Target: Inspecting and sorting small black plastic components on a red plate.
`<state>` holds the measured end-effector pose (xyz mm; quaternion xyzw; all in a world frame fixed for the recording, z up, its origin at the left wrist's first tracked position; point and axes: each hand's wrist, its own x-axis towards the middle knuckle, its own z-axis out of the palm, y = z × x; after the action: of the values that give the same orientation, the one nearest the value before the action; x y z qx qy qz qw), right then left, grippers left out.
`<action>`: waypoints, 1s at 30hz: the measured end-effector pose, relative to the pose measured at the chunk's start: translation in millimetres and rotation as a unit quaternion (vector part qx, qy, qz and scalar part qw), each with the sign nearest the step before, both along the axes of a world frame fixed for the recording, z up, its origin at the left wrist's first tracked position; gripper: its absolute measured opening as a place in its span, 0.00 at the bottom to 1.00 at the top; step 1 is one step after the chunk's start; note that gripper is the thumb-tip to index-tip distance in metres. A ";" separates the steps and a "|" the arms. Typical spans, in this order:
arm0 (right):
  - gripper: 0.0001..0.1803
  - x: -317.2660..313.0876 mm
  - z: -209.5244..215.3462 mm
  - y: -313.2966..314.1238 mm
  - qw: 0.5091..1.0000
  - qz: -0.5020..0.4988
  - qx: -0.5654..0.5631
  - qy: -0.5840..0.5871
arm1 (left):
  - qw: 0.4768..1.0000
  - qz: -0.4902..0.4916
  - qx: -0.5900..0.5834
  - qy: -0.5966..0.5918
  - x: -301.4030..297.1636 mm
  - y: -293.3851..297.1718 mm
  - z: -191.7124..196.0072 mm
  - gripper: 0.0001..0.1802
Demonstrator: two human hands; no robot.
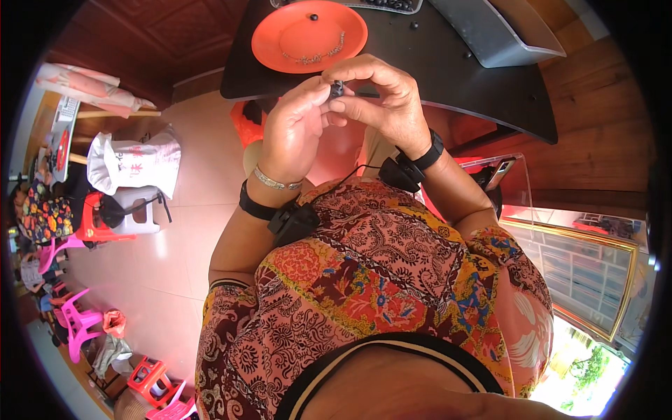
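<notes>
One dark curved tabletop [448,77] at 12 o'clock. One grey plastic tray [504,35] at 1 o'clock, contents hidden. One round orange plastic plate [294,28] holds one beaded strand [315,56] and one loose dark bead [313,17]. Left hand [297,129] and right hand [381,98] pinch one small dark bead [337,88] between meeting fingertips, 6 o'clock of the plate.

Glossy pink tile floor [175,231], dark table [448,77], wood-panelled wall [168,35], pink plastic chairs [77,322], sunlit gold-framed window [588,273].
</notes>
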<state>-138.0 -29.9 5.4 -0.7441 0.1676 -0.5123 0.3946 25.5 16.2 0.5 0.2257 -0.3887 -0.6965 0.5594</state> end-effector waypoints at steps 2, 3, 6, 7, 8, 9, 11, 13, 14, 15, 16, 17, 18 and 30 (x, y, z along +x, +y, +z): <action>0.17 -1.6 1.0 -0.5 1.000 0.005 -0.020 0.013 | 1.000 0.001 -0.004 -0.007 0.2 -0.2 0.7 0.16; 0.17 -1.6 1.0 -0.2 1.000 0.006 -0.019 0.014 | 1.000 0.002 -0.010 -0.016 0.1 -0.2 0.5 0.16; 0.17 -0.3 0.7 2.1 1.000 0.004 -0.019 0.017 | 1.000 0.008 0.008 -0.001 -1.8 1.5 -2.8 0.16; 0.15 1.1 0.6 3.5 1.000 0.009 -0.004 -0.004 | 1.000 0.009 0.010 -0.001 -3.1 2.1 -2.7 0.16; 0.13 2.2 0.1 4.2 1.000 0.014 0.010 -0.026 | 1.000 0.015 0.017 0.012 -4.4 2.8 -2.0 0.16; 0.13 1.6 -1.5 4.4 1.000 0.014 0.012 -0.026 | 0.999 0.022 0.025 0.024 -5.1 3.3 -2.0 0.16; 0.10 -1.2 -5.1 5.0 0.985 0.074 0.133 -0.076 | 1.000 0.012 0.018 0.011 -3.2 1.5 -4.9 0.15; 0.09 -3.7 -1.3 4.5 0.985 0.071 0.148 -0.054 | 1.000 0.001 0.011 -0.001 -2.5 1.2 -7.0 0.15; 0.09 -4.6 0.0 4.0 0.984 0.068 0.161 -0.034 | 1.000 0.002 0.019 0.008 -2.7 1.0 -7.6 0.15; 0.09 -4.9 -0.2 3.7 0.984 0.067 0.162 -0.033 | 0.999 0.003 0.027 0.018 -2.9 0.9 -8.2 0.15; 0.09 -5.2 -0.5 3.4 0.980 0.075 0.179 -0.045 | 0.999 0.002 0.028 0.018 -3.0 0.6 -8.9 0.15; 0.09 -5.5 -0.8 3.1 0.975 0.082 0.197 -0.056 | 0.999 -0.004 0.028 0.031 -3.1 0.2 -9.7 0.15; 0.09 -5.4 -0.5 3.0 0.975 0.082 0.198 -0.056 | 0.999 -0.011 0.029 0.045 -3.1 -0.3 -10.6 0.15; 0.08 -4.4 -2.5 5.3 0.989 0.030 0.145 -0.029 | 0.992 -0.036 0.083 0.091 -5.6 -4.8 -22.1 0.15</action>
<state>-142.4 -24.6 2.8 -0.6685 0.2057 -0.4921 0.5183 19.9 11.5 -21.5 0.1931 -0.2847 -0.7639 0.5460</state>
